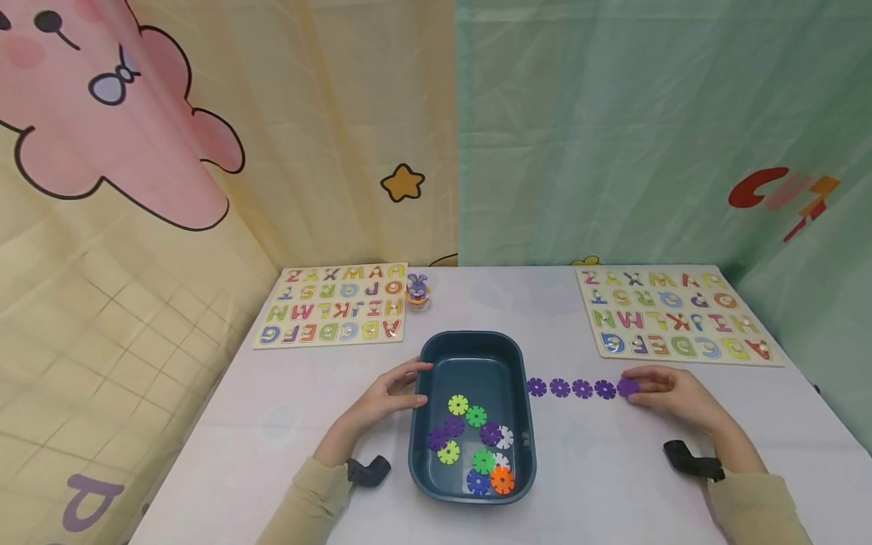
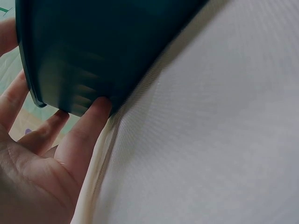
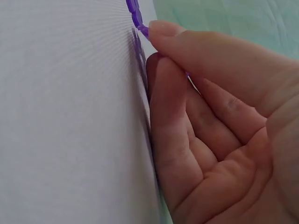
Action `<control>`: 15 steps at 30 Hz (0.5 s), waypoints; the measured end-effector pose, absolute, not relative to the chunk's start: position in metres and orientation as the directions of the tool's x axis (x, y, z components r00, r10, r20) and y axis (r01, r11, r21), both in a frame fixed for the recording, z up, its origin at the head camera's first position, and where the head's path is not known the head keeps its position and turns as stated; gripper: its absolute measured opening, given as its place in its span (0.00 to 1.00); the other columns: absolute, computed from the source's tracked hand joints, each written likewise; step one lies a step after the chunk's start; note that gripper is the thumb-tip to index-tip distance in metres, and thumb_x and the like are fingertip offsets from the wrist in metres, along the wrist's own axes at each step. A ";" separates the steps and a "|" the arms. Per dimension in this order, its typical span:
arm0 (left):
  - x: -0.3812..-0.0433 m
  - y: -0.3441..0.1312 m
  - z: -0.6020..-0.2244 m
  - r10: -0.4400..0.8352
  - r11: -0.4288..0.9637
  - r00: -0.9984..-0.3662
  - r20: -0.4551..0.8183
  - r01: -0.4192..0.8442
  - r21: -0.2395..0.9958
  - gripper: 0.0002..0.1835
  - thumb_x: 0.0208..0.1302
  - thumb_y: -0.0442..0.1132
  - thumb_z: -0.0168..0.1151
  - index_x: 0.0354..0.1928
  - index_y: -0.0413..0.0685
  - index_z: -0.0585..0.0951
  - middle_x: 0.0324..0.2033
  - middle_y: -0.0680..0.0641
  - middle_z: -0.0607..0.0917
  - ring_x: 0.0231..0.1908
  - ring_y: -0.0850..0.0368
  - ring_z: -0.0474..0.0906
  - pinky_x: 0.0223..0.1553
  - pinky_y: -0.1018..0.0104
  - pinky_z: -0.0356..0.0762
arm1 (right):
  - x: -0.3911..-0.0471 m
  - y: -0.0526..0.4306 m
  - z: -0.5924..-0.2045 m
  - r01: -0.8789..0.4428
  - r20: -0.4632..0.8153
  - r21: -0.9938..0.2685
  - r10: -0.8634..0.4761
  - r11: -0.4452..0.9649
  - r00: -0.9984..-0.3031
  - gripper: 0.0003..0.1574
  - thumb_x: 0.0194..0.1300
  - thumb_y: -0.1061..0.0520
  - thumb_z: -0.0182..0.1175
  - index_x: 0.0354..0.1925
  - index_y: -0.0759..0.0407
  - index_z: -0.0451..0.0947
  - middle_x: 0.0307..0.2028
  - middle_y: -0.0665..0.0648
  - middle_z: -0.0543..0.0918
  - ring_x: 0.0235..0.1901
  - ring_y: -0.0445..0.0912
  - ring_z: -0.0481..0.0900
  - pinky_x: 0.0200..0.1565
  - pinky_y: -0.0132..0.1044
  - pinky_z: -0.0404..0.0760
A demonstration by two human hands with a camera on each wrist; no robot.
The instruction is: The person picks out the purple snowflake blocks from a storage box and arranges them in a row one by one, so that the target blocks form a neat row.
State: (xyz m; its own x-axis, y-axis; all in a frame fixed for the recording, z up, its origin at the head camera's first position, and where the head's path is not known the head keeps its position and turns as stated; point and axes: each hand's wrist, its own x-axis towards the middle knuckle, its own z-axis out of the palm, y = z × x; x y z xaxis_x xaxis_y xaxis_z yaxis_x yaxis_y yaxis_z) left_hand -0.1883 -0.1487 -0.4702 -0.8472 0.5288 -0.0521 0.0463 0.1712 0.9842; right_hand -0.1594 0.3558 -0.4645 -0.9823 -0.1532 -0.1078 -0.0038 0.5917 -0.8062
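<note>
A dark blue rectangular tub (image 1: pixel 472 344) stands on the table with several notched plastic discs inside, among them an orange disc (image 1: pixel 502 480) and a yellow-green disc (image 1: pixel 458 405). My left hand (image 1: pixel 395 390) touches the tub's left side, its fingertips against the outer wall (image 2: pixel 79 60). To the tub's right, several purple discs (image 1: pixel 582 388) form a straight row; I cannot tell whether they interlock. At the row's right end my right hand (image 1: pixel 671 390) pinches a purple disc (image 1: pixel 628 387) between thumb and fingers. In the right wrist view the fingers mostly hide the disc (image 3: pixel 143 31).
Two alphabet boards lie at the back, a left board (image 1: pixel 334 306) and a right board (image 1: pixel 674 314). Beside the left board stands a small purple rabbit toy (image 1: pixel 418 291). A white cloth (image 1: pixel 599 469) covers the table, with printed curtains (image 1: pixel 341 136) behind it.
</note>
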 end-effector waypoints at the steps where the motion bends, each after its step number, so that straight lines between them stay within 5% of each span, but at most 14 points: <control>1: -0.188 -0.149 -0.470 0.529 0.172 -0.847 -0.052 0.047 0.984 0.29 0.58 0.38 0.65 0.63 0.47 0.70 0.72 0.41 0.51 0.68 0.40 0.53 0.65 0.42 0.52 | -0.159 0.356 -0.465 -0.012 -0.102 -0.798 -0.154 0.602 -0.983 0.30 0.57 0.50 0.67 0.54 0.64 0.75 0.48 0.63 0.81 0.39 0.34 0.79 0.39 0.25 0.76; 15: -0.188 -0.149 -0.471 0.539 0.155 -0.841 -0.043 0.049 0.987 0.29 0.58 0.38 0.65 0.63 0.47 0.70 0.72 0.41 0.50 0.68 0.40 0.52 0.65 0.42 0.52 | -0.159 0.353 -0.465 -0.055 -0.060 -0.672 -0.128 0.738 -0.990 0.27 0.54 0.46 0.69 0.50 0.57 0.80 0.46 0.59 0.80 0.37 0.41 0.72 0.36 0.34 0.71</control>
